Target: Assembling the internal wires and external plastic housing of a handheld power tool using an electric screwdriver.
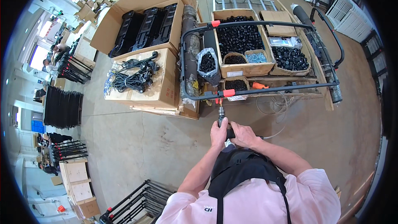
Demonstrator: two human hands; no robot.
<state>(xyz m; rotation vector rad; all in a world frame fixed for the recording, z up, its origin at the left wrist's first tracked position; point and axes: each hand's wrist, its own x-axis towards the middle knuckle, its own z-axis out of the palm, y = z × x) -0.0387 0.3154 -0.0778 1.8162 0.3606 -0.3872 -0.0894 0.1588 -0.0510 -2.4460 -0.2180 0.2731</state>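
Workshop concrete underfoot; both hands, left hand (218, 132) and right hand (241, 135), clasp a power screwdriver (222, 118) just below the black tube frame (265, 91), driving at its orange clamp (228, 93). Next: steady, straight pressure.

The power screwdriver's (222, 118) body is mostly hidden under the left hand (218, 134) and right hand (241, 135). Its tip meets the black tube frame (265, 90) too small to tell.
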